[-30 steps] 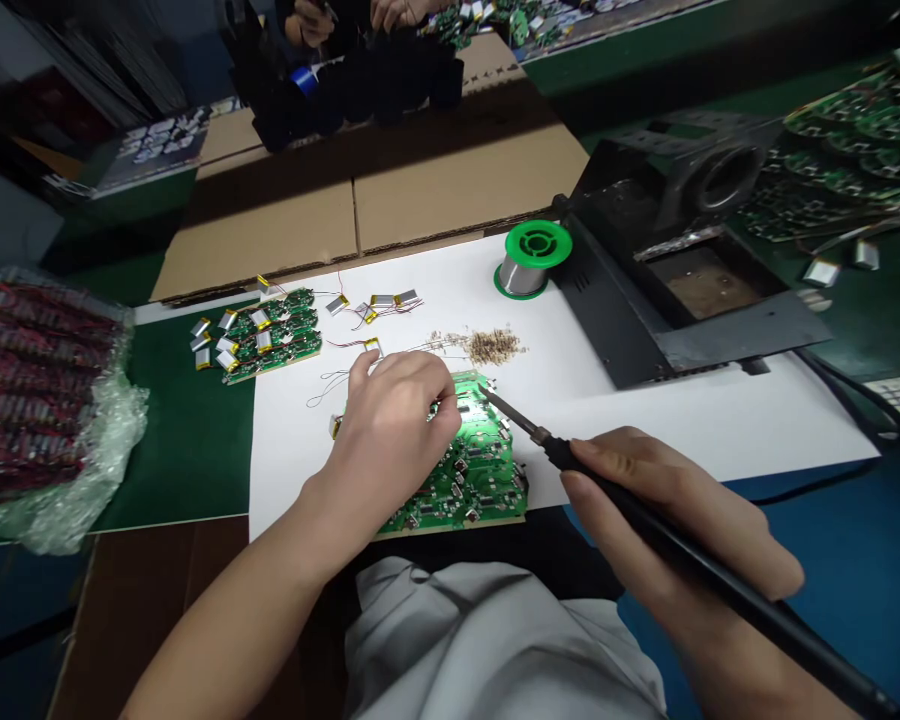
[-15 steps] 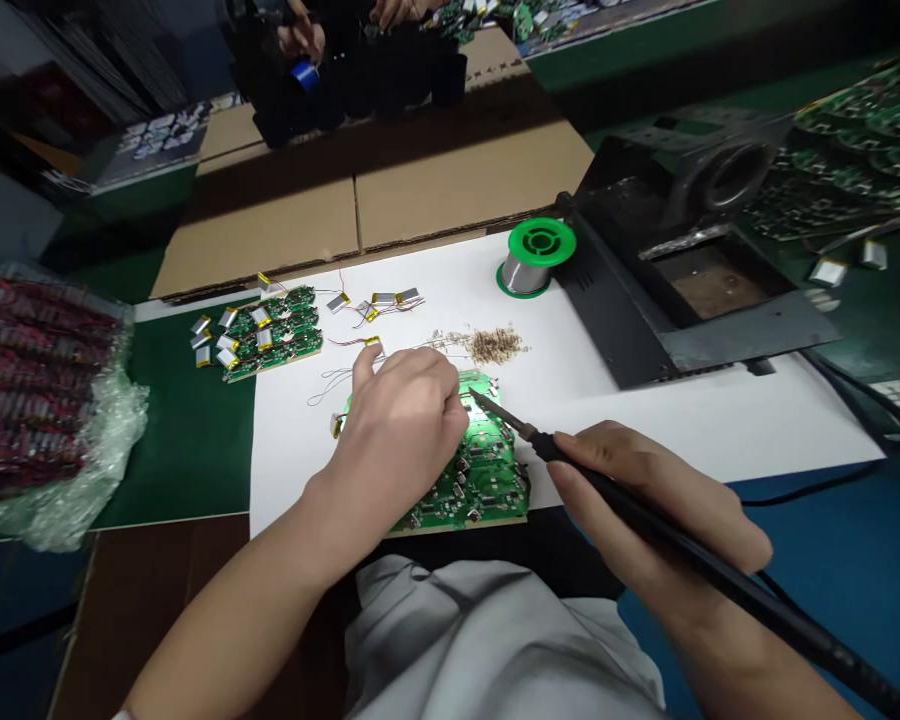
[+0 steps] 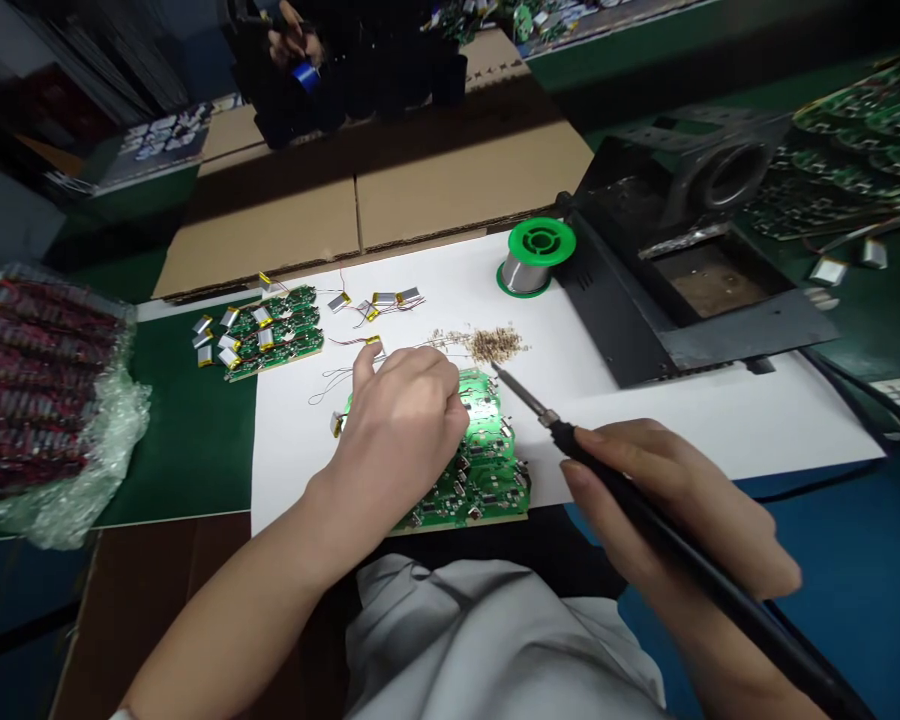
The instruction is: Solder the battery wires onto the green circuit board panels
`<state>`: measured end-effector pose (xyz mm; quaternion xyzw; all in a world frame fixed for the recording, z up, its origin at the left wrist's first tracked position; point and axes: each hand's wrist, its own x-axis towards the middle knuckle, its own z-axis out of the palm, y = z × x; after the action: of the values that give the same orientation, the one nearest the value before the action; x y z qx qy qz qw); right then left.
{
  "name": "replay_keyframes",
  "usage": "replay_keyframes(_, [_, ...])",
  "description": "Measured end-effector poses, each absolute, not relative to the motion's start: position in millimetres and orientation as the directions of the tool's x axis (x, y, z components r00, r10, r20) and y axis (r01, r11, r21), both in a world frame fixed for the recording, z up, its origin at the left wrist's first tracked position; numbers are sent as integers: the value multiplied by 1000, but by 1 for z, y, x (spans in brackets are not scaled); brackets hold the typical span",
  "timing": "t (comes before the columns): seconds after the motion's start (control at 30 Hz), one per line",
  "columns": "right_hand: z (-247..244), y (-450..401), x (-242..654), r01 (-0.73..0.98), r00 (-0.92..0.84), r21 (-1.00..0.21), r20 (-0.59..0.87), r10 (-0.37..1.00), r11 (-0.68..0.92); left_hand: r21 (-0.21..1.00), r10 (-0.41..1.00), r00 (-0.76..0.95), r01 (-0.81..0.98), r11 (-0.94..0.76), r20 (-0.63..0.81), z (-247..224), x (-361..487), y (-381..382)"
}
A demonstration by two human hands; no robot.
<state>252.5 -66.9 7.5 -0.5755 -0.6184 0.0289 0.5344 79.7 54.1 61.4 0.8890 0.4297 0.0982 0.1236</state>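
In my right hand [image 3: 675,510] is a black soldering iron [image 3: 525,395], gripped like a pen. Its tip points up and left, just past the far right corner of a green circuit board panel [image 3: 487,480]. Over the panel's left part lies my left hand [image 3: 405,410], fingers curled and pressed together; what they pinch is hidden beneath. A thin wire [image 3: 334,380] loops out to the left of that hand. Beyond its knuckles lies a small battery [image 3: 373,341] with leads. Another battery [image 3: 336,424] shows at the panel's left edge.
A green solder spool [image 3: 540,245] stands beside a black metal housing [image 3: 667,290]. Brown residue [image 3: 497,344] dots the white paper [image 3: 585,440]. To the left are boards with batteries [image 3: 289,330] and a bubble-wrapped stack [image 3: 52,400]. Across the cardboard [image 3: 450,200], another person's hand [image 3: 296,40] shows.
My right hand has drawn the soldering iron right, lifting its tip off the panel's bright area to beyond its corner. My left hand stays in place. One of the other person's hands has left view.
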Motion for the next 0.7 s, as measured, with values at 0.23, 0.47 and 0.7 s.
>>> replay_keyframes(0.23, [-16,-61,254,596,290,-739,563,774,314,310,782,620,732,-606,65,62,80,55])
replay_keyframes(0.47, [-30,-55,252,558,311,-763,558,769,328,307,787,614,739,-599,58,62,80,54])
replay_keyframes(0.7, [-31,-54,251,543,199,-705,636,745,457,329,785,616,729,-601,68,60,79,53])
